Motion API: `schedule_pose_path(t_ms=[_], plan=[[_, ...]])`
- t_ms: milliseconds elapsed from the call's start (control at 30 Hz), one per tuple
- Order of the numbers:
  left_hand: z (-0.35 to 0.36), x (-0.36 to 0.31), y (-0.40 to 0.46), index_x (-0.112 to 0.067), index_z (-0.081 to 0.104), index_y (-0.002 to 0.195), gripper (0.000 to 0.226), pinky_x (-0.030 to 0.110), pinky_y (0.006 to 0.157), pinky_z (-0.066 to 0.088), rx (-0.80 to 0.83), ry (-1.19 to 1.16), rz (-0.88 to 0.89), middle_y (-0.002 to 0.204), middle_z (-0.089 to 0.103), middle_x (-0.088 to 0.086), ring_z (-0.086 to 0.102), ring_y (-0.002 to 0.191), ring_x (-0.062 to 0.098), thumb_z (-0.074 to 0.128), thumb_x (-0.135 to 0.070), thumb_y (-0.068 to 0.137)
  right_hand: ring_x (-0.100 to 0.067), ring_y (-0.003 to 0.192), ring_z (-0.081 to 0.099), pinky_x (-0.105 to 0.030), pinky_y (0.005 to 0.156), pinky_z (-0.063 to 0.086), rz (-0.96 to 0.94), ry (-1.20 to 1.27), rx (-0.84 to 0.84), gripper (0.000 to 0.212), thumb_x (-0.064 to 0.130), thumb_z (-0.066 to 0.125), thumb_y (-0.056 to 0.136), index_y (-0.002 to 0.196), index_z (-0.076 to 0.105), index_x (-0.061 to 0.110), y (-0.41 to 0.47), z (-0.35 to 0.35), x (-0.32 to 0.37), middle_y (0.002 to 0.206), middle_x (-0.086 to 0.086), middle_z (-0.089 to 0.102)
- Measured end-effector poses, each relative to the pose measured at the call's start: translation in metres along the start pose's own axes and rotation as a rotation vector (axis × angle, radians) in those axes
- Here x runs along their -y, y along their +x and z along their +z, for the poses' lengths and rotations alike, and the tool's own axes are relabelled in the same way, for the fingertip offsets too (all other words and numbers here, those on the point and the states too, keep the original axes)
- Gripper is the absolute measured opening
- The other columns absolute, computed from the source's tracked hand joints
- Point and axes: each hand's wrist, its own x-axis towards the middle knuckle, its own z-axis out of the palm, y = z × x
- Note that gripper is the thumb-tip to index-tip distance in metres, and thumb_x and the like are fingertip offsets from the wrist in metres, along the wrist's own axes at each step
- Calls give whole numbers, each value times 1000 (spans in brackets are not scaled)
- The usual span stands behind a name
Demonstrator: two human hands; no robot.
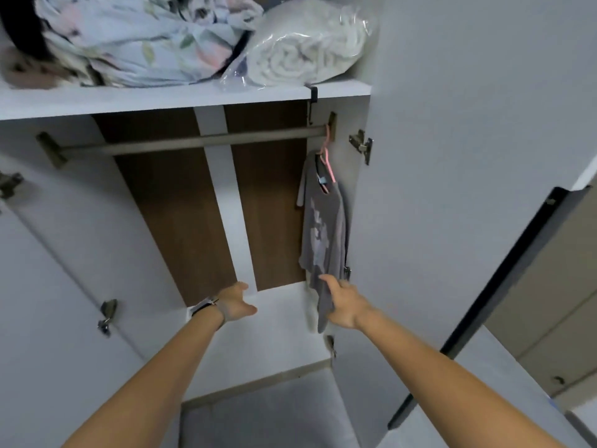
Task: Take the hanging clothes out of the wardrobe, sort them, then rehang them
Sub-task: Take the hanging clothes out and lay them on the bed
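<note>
No legible text, label, brand, number or sign is present; the pale print on the front of the grey T-shirt (323, 227) is too blurred to be read.

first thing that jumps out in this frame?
A lone grey T-shirt on a pink hanger at the far right end of an otherwise bare rail. The right hand grips its hem; the left hand hangs open mid-wardrobe. Bundled bedding crowds the top shelf.
</note>
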Motion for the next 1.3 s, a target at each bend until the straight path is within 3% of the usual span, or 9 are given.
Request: schedule_pose_path(t_ms=[167, 267, 367, 467, 600, 833, 1000, 1167, 1300], plan=[[-14, -52, 63, -14, 33, 143, 67, 29, 104, 40, -4, 63, 38, 139, 47, 9, 48, 125, 24, 63, -29, 85, -31, 134, 30, -37, 111, 32, -76, -108, -5, 60, 19, 56, 86, 142, 36, 24, 82, -53, -1, 142, -10, 35], [-26, -76, 94, -13, 38, 139, 54, 28, 100, 42, -122, -15, 90, 132, 53, 11, 52, 120, 26, 58, -26, 90, -28, 131, 37, -34, 108, 33, -115, -7, -220, 51, 17, 57, 87, 136, 44, 21, 126, -101, 6, 139, -9, 44], [-33, -81, 114, -17, 41, 137, 53, 26, 90, 46, -138, -146, 108, 119, 60, 7, 58, 108, 23, 60, -28, 89, -26, 120, 51, -29, 99, 40, -47, 374, -474, 51, 6, 56, 89, 136, 40, 12, 157, -130, 15, 128, -11, 52], [-46, -73, 137, -19, 41, 137, 58, 26, 90, 48, -100, -215, 112, 115, 61, 4, 59, 105, 20, 65, -29, 85, -29, 126, 44, -34, 107, 35, -24, 246, -585, 59, 8, 61, 86, 139, 35, 6, 195, -143, 17, 134, -14, 47], [-76, -65, 165, -15, 43, 136, 55, 28, 94, 47, -126, -280, 138, 116, 60, 6, 58, 105, 20, 65, -24, 86, -35, 131, 35, -41, 109, 32, 110, 35, -469, 79, 14, 70, 81, 144, 22, 3, 243, -151, 14, 142, -17, 32], [-118, -54, 202, -17, 40, 138, 55, 32, 90, 49, -100, -271, 238, 126, 52, 8, 57, 107, 21, 63, -22, 88, -37, 109, 57, -36, 87, 44, 459, 706, -507, 35, 21, 49, 96, 121, 56, -2, 307, -162, 34, 118, -23, 61], [-131, -40, 226, -20, 43, 135, 52, 27, 90, 49, -87, -357, 253, 127, 52, 4, 56, 100, 14, 64, -21, 87, -21, 71, 50, -31, 62, 35, 290, 864, -680, 28, 24, 43, 99, 81, 62, 16, 296, -150, 57, 71, -3, 56], [-132, -45, 233, -21, 47, 132, 42, 10, 75, 42, -58, -442, 317, 122, 56, -3, 54, 95, 2, 58, -19, 91, -15, 65, 46, -29, 63, 35, 192, 970, -709, 34, 26, 44, 99, 69, 57, 15, 260, -144, 56, 66, -2, 52], [-130, -65, 234, -26, 46, 131, 40, 20, 88, 40, -156, -501, 419, 124, 54, -6, 54, 111, 10, 55, -21, 93, -7, 55, 35, -27, 54, 29, 140, 787, -655, 39, 32, 48, 98, 69, 50, 6, 208, -147, 42, 60, 2, 39]])
